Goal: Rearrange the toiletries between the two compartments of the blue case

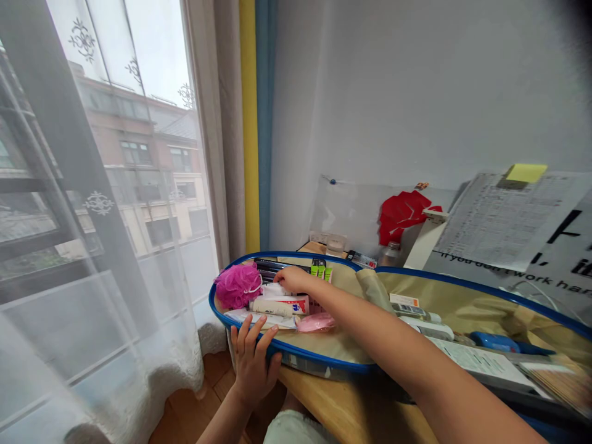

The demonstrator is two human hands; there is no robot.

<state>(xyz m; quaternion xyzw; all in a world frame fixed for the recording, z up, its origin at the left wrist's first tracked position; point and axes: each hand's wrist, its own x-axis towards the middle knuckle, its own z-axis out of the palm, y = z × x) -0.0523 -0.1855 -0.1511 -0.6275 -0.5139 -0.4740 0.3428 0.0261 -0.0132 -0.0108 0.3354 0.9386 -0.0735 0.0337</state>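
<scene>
An open zip bag with a blue rim (296,361) and a beige lining lies on the wooden table. My left hand (253,361) grips the bag's near rim from below, fingers curled over it. My right hand (293,279) reaches across and rests on a white packet (274,290) at the bag's left end. Around that hand lie a pink mesh bath sponge (238,285), a cream tube (271,307), a red-and-white box (291,303) and a pink packet (316,322). Further right in the bag are white tubes (419,319) and a blue object (493,341).
A wooden table (356,407) carries the bag, beside a sheer curtain (106,296) over a window. Papers (494,222), a yellow sticky note (526,172) and a red paper cutout (402,216) stand against the wall behind. My leg shows below the table edge.
</scene>
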